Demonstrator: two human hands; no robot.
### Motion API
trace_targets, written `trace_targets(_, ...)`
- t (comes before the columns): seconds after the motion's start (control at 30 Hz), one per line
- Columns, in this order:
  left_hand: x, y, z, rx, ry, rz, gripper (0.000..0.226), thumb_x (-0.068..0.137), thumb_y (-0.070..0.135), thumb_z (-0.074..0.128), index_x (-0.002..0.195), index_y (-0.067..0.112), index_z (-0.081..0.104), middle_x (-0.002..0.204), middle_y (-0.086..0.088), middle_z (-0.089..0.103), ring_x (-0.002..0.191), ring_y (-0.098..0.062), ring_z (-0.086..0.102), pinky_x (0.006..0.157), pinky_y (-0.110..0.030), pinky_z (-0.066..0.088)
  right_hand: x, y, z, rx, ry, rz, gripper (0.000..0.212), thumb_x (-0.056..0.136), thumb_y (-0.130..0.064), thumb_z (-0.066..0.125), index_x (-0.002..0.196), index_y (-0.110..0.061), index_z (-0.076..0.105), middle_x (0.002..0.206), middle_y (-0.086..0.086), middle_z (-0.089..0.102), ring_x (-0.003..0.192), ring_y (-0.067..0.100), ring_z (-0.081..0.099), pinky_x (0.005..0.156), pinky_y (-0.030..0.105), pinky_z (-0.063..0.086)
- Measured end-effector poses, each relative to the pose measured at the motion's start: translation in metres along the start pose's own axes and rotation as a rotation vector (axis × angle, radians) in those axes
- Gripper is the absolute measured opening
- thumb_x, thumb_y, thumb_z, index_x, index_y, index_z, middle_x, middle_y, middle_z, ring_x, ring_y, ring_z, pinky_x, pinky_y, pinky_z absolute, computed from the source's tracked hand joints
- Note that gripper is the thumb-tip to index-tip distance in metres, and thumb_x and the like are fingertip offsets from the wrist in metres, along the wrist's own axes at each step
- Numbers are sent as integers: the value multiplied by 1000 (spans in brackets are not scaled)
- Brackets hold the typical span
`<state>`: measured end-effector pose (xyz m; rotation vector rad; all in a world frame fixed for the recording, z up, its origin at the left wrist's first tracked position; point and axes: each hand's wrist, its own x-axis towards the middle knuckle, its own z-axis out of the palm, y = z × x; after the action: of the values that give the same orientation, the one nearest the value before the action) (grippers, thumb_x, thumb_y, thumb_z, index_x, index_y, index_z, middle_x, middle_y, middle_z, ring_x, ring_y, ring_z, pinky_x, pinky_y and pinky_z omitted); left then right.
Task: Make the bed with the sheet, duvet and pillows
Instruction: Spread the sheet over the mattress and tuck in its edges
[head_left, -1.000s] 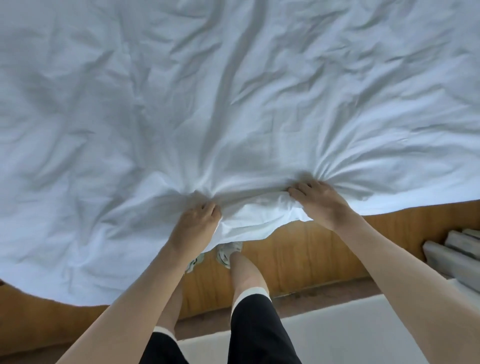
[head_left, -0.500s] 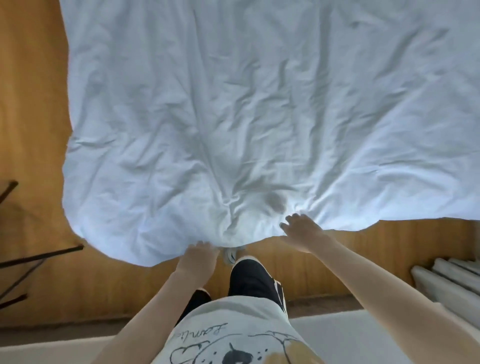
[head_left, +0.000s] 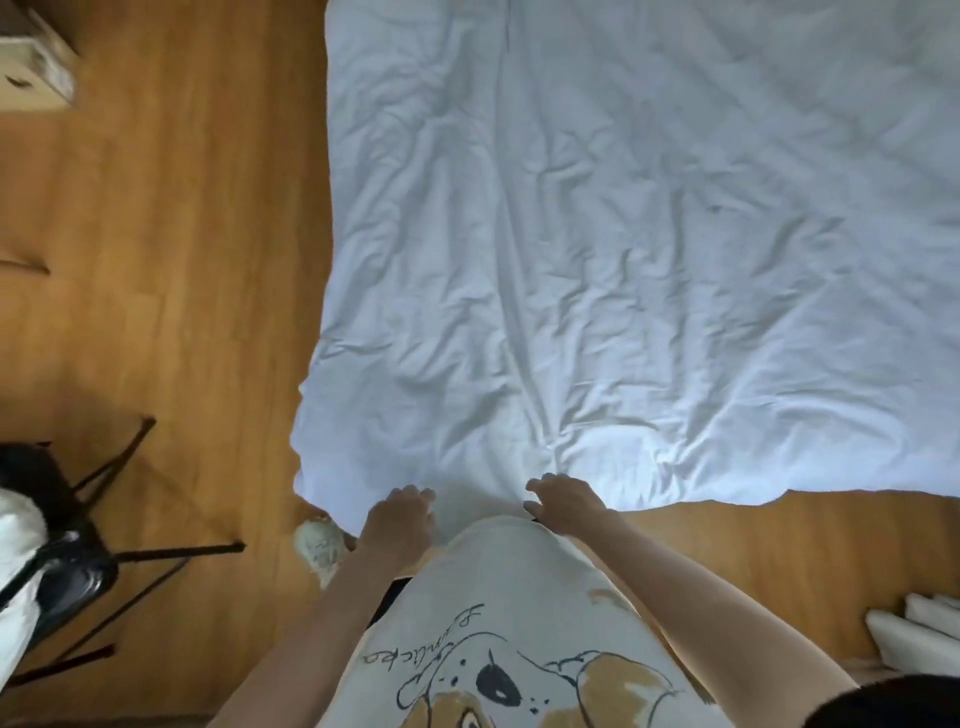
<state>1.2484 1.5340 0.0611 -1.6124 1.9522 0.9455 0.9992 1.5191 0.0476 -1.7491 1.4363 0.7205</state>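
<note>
A crumpled white sheet (head_left: 623, 260) lies spread out wide and fills the upper right of the view; its left edge and near edge are both visible against wood. My left hand (head_left: 397, 525) hovers at the near edge close to the sheet's left corner, fingers loosely curled and apart, holding nothing that I can see. Just right of it, my right hand (head_left: 566, 506) is over the same edge with fingers spread, not gripping the cloth. No pillows or duvet can be told apart with certainty.
Wooden floor (head_left: 156, 260) runs along the left and below the sheet. A black folding chair (head_left: 78, 561) with something white on it stands at the left. A pale cabinet corner (head_left: 36, 67) is top left. White padded items (head_left: 919, 639) lie bottom right. My foot (head_left: 317, 545) is by the sheet's corner.
Both hands were clenched on a bunched near edge; they have let go and opened. The view has pulled back, and the sheet's left edge and the chair have come into sight.
</note>
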Motion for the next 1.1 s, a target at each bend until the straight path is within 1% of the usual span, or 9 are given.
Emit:
trace_targets(0.13, -33, -96, 4, 3, -51, 32, 40, 97, 24, 36, 135, 17, 46, 133, -4, 49, 121, -21, 43, 94, -33, 41, 3, -73, 8, 39, 20, 123, 40, 99, -35, 38, 133, -16, 48, 130, 8, 52, 123, 26, 47, 98, 35, 37)
trace_targets(0.23, -58, -173, -13, -1, -20, 36, 39, 98, 24, 35, 134, 13, 47, 135, -5, 47, 124, -21, 41, 97, -32, 39, 7, -143, 9, 92, 22, 164, 42, 99, -37, 38, 135, -19, 48, 133, 7, 52, 126, 24, 46, 100, 34, 36)
trace_targets(0.33, -82, -243, -41, -39, 33, -15, 38, 99, 27, 34, 131, 12, 49, 134, -5, 48, 123, -21, 42, 95, -33, 41, 18, -219, 1, 161, 7, 145, 43, 99, -38, 37, 138, -21, 45, 137, 2, 51, 130, 19, 43, 102, 30, 34)
trace_targets(0.53, -81, -342, -93, -26, 40, -96, 45, 101, 27, 34, 144, 16, 37, 145, -5, 39, 131, -21, 38, 105, -34, 37, 58, -333, -42, 199, 87, 11, 41, 100, -40, 38, 137, -23, 46, 134, -2, 53, 128, 16, 45, 101, 27, 34)
trace_targets(0.73, -35, -391, -144, -9, 91, -59, 45, 100, 28, 37, 143, 17, 39, 141, -2, 43, 129, -20, 39, 102, -33, 38, 111, -394, -98, 286, 138, -12, 39, 99, -37, 40, 133, -22, 50, 133, -1, 55, 126, 17, 47, 99, 30, 36)
trace_targets(0.87, 8, -423, -196, -12, 81, -26, 44, 100, 29, 35, 142, 15, 40, 142, -5, 41, 130, -21, 37, 100, -35, 39, 164, -419, -149, 346, 148, 7, 31, 98, -34, 39, 117, -19, 58, 121, 2, 62, 115, 22, 54, 91, 33, 41)
trace_targets(0.97, 47, -451, -248, 24, 66, -17, 43, 101, 28, 34, 142, 14, 39, 142, -6, 41, 130, -22, 37, 99, -36, 40, 211, -430, -197, 396, 126, 45, 25, 98, -31, 39, 104, -16, 58, 118, 5, 63, 109, 27, 57, 86, 34, 43)
trace_targets(1.03, 71, -467, -286, 12, 68, -42, 43, 101, 28, 35, 142, 14, 39, 141, -5, 42, 128, -22, 39, 98, -35, 42, 234, -432, -236, 467, 127, 72, 25, 95, -28, 42, 105, -16, 61, 116, 5, 64, 107, 28, 58, 85, 34, 45)
trace_targets(1.1, 93, -481, -324, 0, 72, -55, 43, 100, 28, 36, 141, 15, 40, 140, -4, 43, 127, -20, 40, 96, -34, 42, 252, -435, -278, 551, 128, 110, 28, 94, -28, 42, 110, -18, 62, 117, 3, 63, 111, 27, 57, 91, 35, 45)
